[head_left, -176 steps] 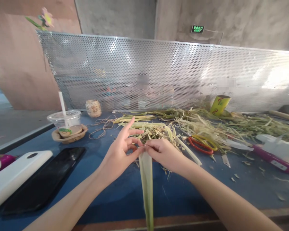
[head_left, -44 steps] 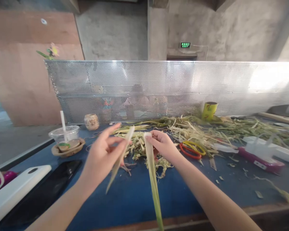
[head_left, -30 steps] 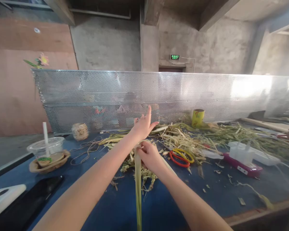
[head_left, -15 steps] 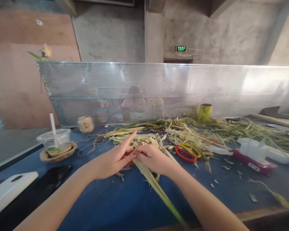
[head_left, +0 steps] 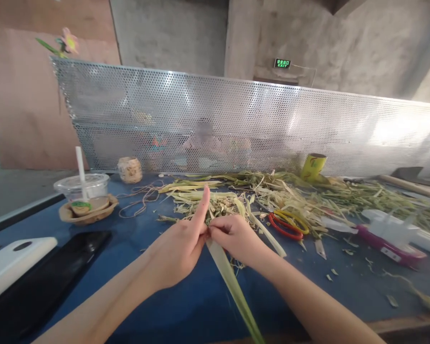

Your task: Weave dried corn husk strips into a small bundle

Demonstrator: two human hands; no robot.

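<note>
A long pale-green leaf strip (head_left: 231, 282), which looks like dried husk or a reed leaf, runs from between my hands down to the table's front edge. My right hand (head_left: 234, 236) is closed in a pinch on its upper end. My left hand (head_left: 184, 246) meets it there, one finger pointing up and the others closed at the strip's end. What lies between the fingertips is mostly hidden. Just beyond my hands is a heap of shredded pale leaves (head_left: 225, 205) on the blue table (head_left: 157, 310).
On the left are a lidded plastic cup with a straw (head_left: 82, 186) in a woven dish (head_left: 109, 208), a black phone (head_left: 57, 277) and a white device (head_left: 17, 263). Red and yellow rings (head_left: 286, 229), a magenta power strip (head_left: 390, 248) and a yellow tape roll (head_left: 313, 167) lie right. A perforated metal screen (head_left: 236, 124) stands behind.
The view has tilted and shifted. My left hand has turned more edge-on, its raised finger more upright. My right hand keeps its pinch on the leaf strip, which now hangs more steeply.
</note>
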